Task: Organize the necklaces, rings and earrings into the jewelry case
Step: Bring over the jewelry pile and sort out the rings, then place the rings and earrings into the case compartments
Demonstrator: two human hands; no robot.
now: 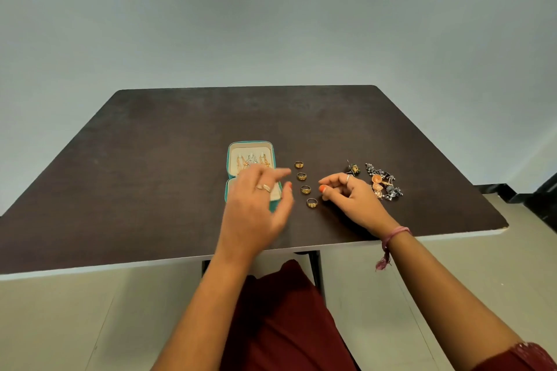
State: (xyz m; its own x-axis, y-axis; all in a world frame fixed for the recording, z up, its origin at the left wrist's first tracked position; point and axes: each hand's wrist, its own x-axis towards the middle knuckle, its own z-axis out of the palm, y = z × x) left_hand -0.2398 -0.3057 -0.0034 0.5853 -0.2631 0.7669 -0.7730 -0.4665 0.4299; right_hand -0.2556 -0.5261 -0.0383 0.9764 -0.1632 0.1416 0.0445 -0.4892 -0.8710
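Observation:
An open teal jewelry case lies on the dark table, with necklaces hanging in its lid. My left hand hovers over the case's lower half with relaxed fingers and holds nothing; it hides most of that half. Several gold rings lie in a row just right of the case. My right hand rests on the table right of the rings, fingers loosely curled, holding nothing visible. A heap of earrings lies beyond my right hand.
The table's near edge runs in front of my lap, its right corner close to the earrings. A pale wall stands behind the table. A dark, green-tinged piece of jewelry lies apart from the heap, left of it.

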